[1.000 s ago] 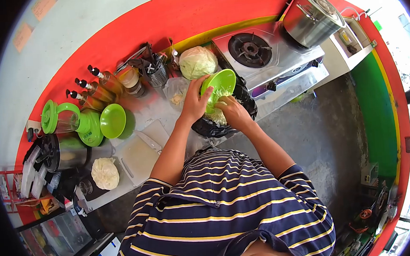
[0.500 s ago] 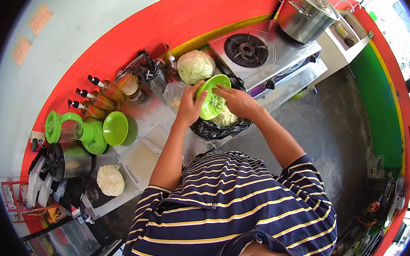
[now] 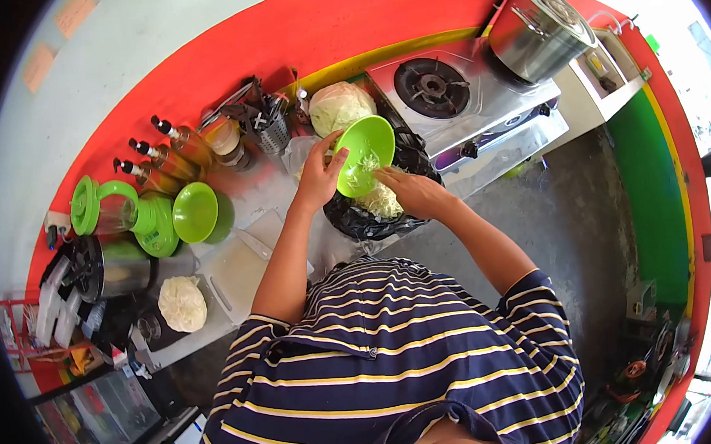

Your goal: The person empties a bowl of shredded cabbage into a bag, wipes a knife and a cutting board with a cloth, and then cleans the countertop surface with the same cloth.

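A light green bowl is tilted over a black plastic bag, with some shredded cabbage inside near its lower rim. My left hand grips the bowl by its left side, thumb at the rim. At the lower right rim is my right hand, fingers stretched out against the shreds; it holds nothing that I can see. More shredded cabbage lies in the bag just under the bowl. A whole cabbage sits behind the bowl.
A gas stove with a large steel pot stands to the right. On the left are a second green bowl, a cutting board with a knife, another cabbage, a green blender and pump bottles.
The bowl has tipped further, and my left hand has shifted slightly left and down. My right hand has moved from inside the bowl to its lower rim.
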The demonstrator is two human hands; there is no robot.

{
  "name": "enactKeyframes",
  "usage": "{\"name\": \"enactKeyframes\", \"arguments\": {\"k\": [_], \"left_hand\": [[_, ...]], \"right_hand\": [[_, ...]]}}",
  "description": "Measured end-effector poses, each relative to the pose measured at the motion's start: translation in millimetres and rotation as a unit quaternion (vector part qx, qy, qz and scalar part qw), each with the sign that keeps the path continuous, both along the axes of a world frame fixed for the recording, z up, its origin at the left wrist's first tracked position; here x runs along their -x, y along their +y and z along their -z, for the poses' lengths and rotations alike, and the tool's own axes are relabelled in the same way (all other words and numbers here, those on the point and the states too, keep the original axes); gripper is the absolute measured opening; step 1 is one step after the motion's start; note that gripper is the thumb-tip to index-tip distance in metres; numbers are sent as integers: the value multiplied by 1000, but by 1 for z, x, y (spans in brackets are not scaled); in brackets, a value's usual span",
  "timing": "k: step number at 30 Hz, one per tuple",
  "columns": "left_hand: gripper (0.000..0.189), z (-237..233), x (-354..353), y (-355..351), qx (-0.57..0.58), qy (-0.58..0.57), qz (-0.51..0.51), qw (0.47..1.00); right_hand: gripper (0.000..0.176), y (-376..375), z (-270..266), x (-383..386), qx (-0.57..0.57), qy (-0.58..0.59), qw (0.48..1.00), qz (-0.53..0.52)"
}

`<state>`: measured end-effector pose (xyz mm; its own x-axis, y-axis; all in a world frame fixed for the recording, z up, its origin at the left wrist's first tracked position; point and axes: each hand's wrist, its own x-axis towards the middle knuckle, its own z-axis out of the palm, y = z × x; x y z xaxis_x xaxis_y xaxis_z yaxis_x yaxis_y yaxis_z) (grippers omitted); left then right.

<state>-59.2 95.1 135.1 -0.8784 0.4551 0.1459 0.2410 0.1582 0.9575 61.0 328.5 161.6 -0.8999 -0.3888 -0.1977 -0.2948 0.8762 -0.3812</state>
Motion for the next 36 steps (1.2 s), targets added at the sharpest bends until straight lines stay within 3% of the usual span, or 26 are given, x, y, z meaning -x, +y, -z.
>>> {"name": "enactKeyframes", "arguments": {"k": [3,6,7,11,12,14,15,18,22,30,33,36], "left_hand": [[59,-7,0,3,-33,-43,44,998],[58,-12,-5,9,-30,-14,47,998],[58,-13,-5,10,-29,-14,48,998],[58,-5,3,13,-83,-49,46,994],[57,-1,4,12,-91,-36,49,994],[57,1,2,10,-59,-10,45,997],[56,0,1,9,-30,17,40,999],[54,2,-8,12,-59,-37,27,997],[50,3,-28,28,-91,-60,-16,994],[46,30,-52,51,-41,55,-244,967],[46,15,-75,60,-59,-6,-277,959],[47,9,-92,68,-18,18,-315,949]], "right_hand": [[68,2,-7,13,75,77,991,76],[69,1,8,26,99,175,977,76],[70,-2,13,26,56,183,979,67],[69,-17,35,16,80,211,974,29],[69,-20,29,9,82,210,974,30],[66,-23,6,1,116,-1,992,46],[62,-21,11,2,108,83,991,9],[60,-11,12,10,126,65,989,49],[65,-25,2,27,127,158,979,-1],[70,-7,21,46,115,137,956,-232],[72,11,16,41,93,86,953,-275],[71,29,34,38,79,112,942,-307]]}}
